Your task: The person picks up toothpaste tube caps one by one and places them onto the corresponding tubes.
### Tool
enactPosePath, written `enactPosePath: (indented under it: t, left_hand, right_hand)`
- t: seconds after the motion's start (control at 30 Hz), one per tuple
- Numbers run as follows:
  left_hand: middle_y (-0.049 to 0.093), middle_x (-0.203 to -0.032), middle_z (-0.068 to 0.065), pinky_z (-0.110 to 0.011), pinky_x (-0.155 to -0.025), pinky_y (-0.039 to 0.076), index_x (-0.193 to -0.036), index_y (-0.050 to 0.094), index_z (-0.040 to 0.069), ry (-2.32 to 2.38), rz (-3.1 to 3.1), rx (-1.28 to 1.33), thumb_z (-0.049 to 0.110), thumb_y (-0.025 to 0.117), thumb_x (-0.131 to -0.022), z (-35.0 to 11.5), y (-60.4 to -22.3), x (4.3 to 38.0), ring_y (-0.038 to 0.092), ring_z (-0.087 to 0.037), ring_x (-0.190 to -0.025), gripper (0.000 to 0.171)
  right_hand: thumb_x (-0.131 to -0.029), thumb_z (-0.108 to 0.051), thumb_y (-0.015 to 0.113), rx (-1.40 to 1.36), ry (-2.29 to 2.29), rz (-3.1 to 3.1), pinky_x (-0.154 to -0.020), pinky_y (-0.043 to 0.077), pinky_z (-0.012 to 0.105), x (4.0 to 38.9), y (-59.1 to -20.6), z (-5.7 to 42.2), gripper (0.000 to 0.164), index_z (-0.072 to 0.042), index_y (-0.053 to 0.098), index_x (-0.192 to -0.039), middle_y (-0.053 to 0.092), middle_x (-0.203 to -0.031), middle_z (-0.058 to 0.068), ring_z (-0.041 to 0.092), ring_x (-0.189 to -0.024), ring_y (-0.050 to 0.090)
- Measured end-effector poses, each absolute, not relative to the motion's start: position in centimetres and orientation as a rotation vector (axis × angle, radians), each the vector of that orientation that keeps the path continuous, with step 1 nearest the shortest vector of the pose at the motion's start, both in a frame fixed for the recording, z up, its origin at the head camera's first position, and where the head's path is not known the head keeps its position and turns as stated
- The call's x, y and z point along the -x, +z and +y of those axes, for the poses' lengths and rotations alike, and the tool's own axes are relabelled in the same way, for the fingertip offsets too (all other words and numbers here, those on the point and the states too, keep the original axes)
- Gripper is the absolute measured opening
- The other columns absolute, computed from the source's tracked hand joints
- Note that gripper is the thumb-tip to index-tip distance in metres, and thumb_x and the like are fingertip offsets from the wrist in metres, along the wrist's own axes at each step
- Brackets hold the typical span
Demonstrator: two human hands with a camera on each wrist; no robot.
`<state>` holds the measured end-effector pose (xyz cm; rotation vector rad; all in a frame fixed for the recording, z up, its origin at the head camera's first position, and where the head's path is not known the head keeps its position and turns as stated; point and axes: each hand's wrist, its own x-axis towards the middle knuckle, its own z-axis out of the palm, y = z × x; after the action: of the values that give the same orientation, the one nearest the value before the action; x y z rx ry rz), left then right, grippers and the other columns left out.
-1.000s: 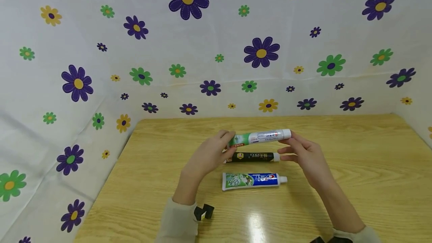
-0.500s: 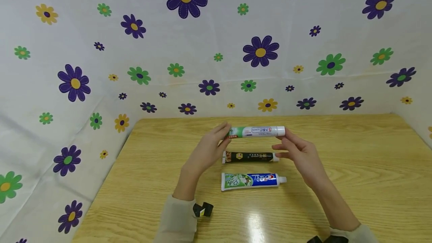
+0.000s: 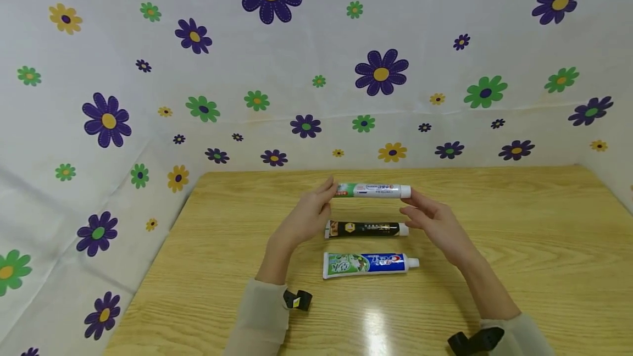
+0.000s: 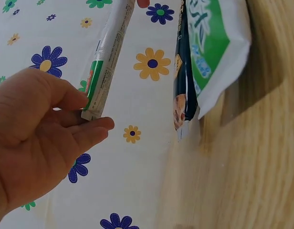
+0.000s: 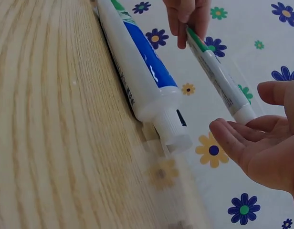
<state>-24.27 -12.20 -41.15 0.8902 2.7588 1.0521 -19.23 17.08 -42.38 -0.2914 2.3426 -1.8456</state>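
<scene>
My left hand [image 3: 305, 217] pinches the flat green end of a white toothpaste tube [image 3: 378, 190] between thumb and fingers. The tube lies level across the far part of the table, its white cap [image 5: 244, 114] pointing right. My right hand [image 3: 440, 229] touches that cap with outstretched fingers; in the right wrist view its thumb stands apart from the cap. Nearer to me is a black toothpaste tube [image 3: 366, 229], cap also to the right. Nearest lies a larger green and blue toothpaste tube [image 3: 366, 264]; in the right wrist view it hides most of the black one.
The wood-grain table [image 3: 222, 317] ends at the back against a white cloth [image 3: 326, 43] printed with flowers, which also hangs at the sides. Small black devices, such as the left one [image 3: 298, 300], sit on both wrists.
Both hands have moved the white tube slightly away from me and to the left, and it has turned from slanted to nearly parallel with the other two. Those two tubes stay put.
</scene>
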Motion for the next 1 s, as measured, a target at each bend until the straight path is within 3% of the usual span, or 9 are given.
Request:
enactPosePath:
  t: [0.07, 0.1, 0.13, 0.2, 0.23, 0.27, 0.33, 0.5, 1.0]
  left_hand:
    - [0.019, -0.161, -0.021, -0.020, -0.050, 0.034, -0.151, 0.031, -0.002, 1.047, 2.708, -0.862, -0.007, 0.041, -0.098, -12.4, -41.4, 24.5, 0.034, -0.011, -0.052, 0.054]
    - [0.017, -0.162, -0.020, -0.022, -0.051, 0.035, -0.152, 0.028, -0.002, 1.049, 2.685, -0.856, -0.007, 0.041, -0.097, -12.4, -41.5, 24.6, 0.030, -0.013, -0.051, 0.056]
    - [0.015, -0.162, -0.020, -0.024, -0.055, 0.039, -0.153, 0.027, -0.002, 1.042, 2.674, -0.853, -0.008, 0.041, -0.096, -12.5, -41.6, 24.7, 0.039, -0.013, -0.057, 0.058]
    - [0.012, -0.163, -0.018, -0.028, -0.073, 0.048, -0.153, 0.025, -0.001, 1.024, 2.654, -0.848, -0.008, 0.041, -0.095, -12.6, -41.8, 24.9, 0.060, -0.019, -0.088, 0.061]
    - [0.010, -0.164, -0.017, -0.031, -0.087, 0.049, -0.154, 0.023, -0.001, 1.007, 2.643, -0.843, -0.008, 0.041, -0.095, -12.7, -41.9, 25.0, 0.058, -0.024, -0.113, 0.062]
    - [0.008, -0.164, -0.016, -0.036, -0.095, 0.047, -0.154, 0.022, -0.001, 0.986, 2.633, -0.842, -0.007, 0.041, -0.095, -12.8, -42.1, 25.1, 0.048, -0.028, -0.132, 0.062]
    - [0.004, -0.165, -0.015, -0.041, -0.114, 0.034, -0.155, 0.019, 0.001, 0.950, 2.605, -0.834, -0.005, 0.042, -0.097, -12.8, -42.4, 25.3, 0.015, -0.029, -0.150, 0.063]
    - [0.000, -0.165, -0.012, -0.043, -0.121, 0.016, -0.157, 0.015, 0.004, 0.938, 2.548, -0.793, 0.004, 0.041, -0.101, -12.8, -43.1, 25.9, 0.006, -0.027, -0.152, 0.062]
    - [0.002, -0.165, -0.016, -0.044, -0.122, 0.012, -0.156, 0.015, 0.000, 0.864, 2.462, -0.694, 0.026, 0.036, -0.108, -12.1, -44.4, 27.6, 0.005, -0.031, -0.152, 0.059]
  right_hand:
    - [-0.106, -0.032, 0.048, 0.302, -1.809, 2.354, -0.104, 0.043, 0.050, 19.5, -42.6, 17.2, 0.062, -0.003, 0.025, -0.156, 0.037, -0.154, 0.021, 0.040, -0.133, 0.048]
    - [-0.106, -0.032, 0.048, 0.311, -1.798, 2.357, -0.105, 0.041, 0.051, 19.7, -42.6, 17.2, 0.062, -0.003, 0.025, -0.156, 0.036, -0.155, 0.021, 0.041, -0.134, 0.047]
    - [-0.106, -0.033, 0.048, 0.315, -1.784, 2.359, -0.107, 0.039, 0.052, 19.9, -42.7, 17.2, 0.063, -0.004, 0.024, -0.157, 0.034, -0.156, 0.021, 0.041, -0.135, 0.045]
    - [-0.106, -0.034, 0.047, 0.333, -1.754, 2.371, -0.109, 0.036, 0.054, 20.2, -42.8, 17.2, 0.064, -0.004, 0.023, -0.157, 0.032, -0.157, 0.022, 0.042, -0.137, 0.042]
    - [-0.106, -0.034, 0.047, 0.338, -1.737, 2.378, -0.110, 0.035, 0.055, 20.3, -42.8, 17.1, 0.064, -0.004, 0.022, -0.157, 0.031, -0.157, 0.022, 0.042, -0.138, 0.040]
    - [-0.106, -0.034, 0.047, 0.347, -1.724, 2.383, -0.110, 0.033, 0.056, 20.5, -42.9, 17.1, 0.064, -0.003, 0.021, -0.157, 0.030, -0.157, 0.023, 0.043, -0.140, 0.037]
    - [-0.106, -0.034, 0.046, 0.350, -1.698, 2.393, -0.113, 0.028, 0.058, 20.7, -43.1, 17.2, 0.064, -0.002, 0.021, -0.157, 0.028, -0.158, 0.023, 0.044, -0.143, 0.030]
    - [-0.107, -0.041, 0.041, 0.312, -1.615, 2.423, -0.116, 0.019, 0.061, 21.0, -43.7, 17.3, 0.066, 0.000, 0.024, -0.156, 0.022, -0.160, 0.022, 0.045, -0.147, 0.017]
    - [-0.103, -0.062, 0.020, 0.154, -1.537, 2.333, -0.119, 0.012, 0.055, 22.7, -44.9, 17.2, 0.084, 0.004, 0.019, -0.155, 0.015, -0.161, 0.024, 0.043, -0.149, 0.011]
